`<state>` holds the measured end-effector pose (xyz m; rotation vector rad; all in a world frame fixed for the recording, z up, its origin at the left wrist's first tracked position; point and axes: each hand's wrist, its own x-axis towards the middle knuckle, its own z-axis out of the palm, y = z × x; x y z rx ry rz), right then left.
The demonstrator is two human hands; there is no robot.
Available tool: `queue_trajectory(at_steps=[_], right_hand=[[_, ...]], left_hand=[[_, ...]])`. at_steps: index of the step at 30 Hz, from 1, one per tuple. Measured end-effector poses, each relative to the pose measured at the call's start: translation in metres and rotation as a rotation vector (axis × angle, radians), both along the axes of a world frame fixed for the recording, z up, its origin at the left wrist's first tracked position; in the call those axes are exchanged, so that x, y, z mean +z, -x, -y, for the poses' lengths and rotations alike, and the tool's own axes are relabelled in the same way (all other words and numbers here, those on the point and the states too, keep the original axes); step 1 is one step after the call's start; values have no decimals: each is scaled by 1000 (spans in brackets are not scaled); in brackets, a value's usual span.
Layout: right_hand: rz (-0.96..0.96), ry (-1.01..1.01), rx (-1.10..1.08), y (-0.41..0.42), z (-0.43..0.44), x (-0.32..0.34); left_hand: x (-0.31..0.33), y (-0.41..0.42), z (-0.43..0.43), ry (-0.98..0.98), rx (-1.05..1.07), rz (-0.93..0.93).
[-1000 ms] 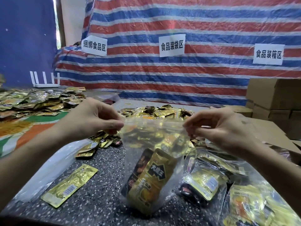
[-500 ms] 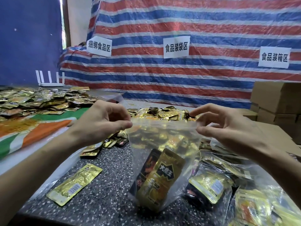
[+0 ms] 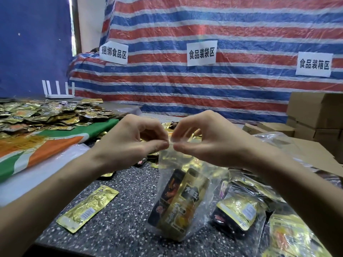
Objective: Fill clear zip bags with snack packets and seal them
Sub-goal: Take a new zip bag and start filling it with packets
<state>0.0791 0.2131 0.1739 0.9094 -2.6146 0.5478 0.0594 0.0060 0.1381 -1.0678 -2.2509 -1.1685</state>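
Observation:
A clear zip bag (image 3: 204,182) stands upright on the speckled dark table (image 3: 118,227), with a gold snack packet (image 3: 185,206) and a black one (image 3: 167,197) inside. My left hand (image 3: 133,141) and my right hand (image 3: 206,140) meet at the middle of the bag's top edge, each pinching the zip strip between thumb and fingers. The fingertips almost touch. One loose gold packet (image 3: 87,210) lies flat on the table at the lower left.
Filled clear bags of packets (image 3: 241,214) lie at the right. A heap of loose gold packets (image 3: 46,114) covers the left table beside a green and orange cloth (image 3: 55,141). Cardboard boxes (image 3: 315,112) stand at the right. A striped tarp with paper signs hangs behind.
Both hands have slid inward along the bag's top edge from its two corners and now meet at the middle. The bag's mouth has narrowed.

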Motion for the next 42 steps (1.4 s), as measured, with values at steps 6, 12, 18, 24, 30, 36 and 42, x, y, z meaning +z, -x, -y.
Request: queue_trajectory(at_steps=[6, 12, 18, 24, 30, 36, 42], right_hand=[[-3, 9, 27, 3, 3, -5], [-67, -55, 6, -1, 8, -12], [-39, 26, 45, -4, 4, -12], [-48, 20, 15, -3, -6, -14], [-12, 85, 62, -6, -15, -15], [-35, 62, 26, -7, -23, -18], [-49, 83, 65, -9, -25, -17]], left_hand=[[-3, -3, 4, -5, -9, 16], [-3, -8, 0, 54, -8, 18], [-7, -12, -6, 26, 51, -119], [-11, -7, -10, 14, 43, -65], [-13, -2, -9, 81, -49, -9], [-17, -2, -12, -15, 2, -32], [-11, -6, -21, 65, -42, -37]])
